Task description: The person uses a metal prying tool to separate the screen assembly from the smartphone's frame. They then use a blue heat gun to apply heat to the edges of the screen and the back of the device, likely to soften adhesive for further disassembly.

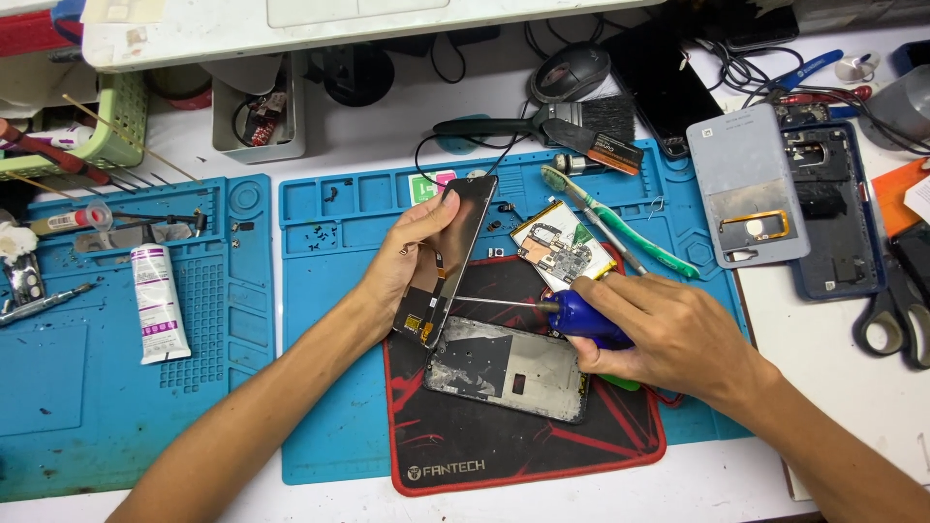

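A: What is the left hand (407, 261) doing, just left of the middle of the frame?

B: Its fingers are wrapped round a black phone screen panel (448, 257), tilted up on edge so the dark glass faces right. The thumb rests near the panel's upper end.

A: And the right hand (668, 334)?

B: Right of centre, closed tight on a blue-handled screwdriver (581, 315). The thin metal shaft points left and its tip meets the lower part of the screen panel.

A: What lies under them?

B: A grey metal phone frame (509, 368) lies flat on a black and red cloth pad (523, 446), at lower centre. The pad overlaps a large blue silicone work mat (329, 387).

A: Anything just beyond the hands?

B: A bare phone circuit board with a pale battery (562, 250) sits just above the right hand, and a green toothbrush (620, 228) slants across beside it.

A: Further out?

B: A white tube with a purple label (157, 300) lies at the left on a second blue mat. At the upper right rests a grey phone back cover (746, 184), with black scissors (896, 310) at the right edge. A black computer mouse (572, 70) sits at top centre.
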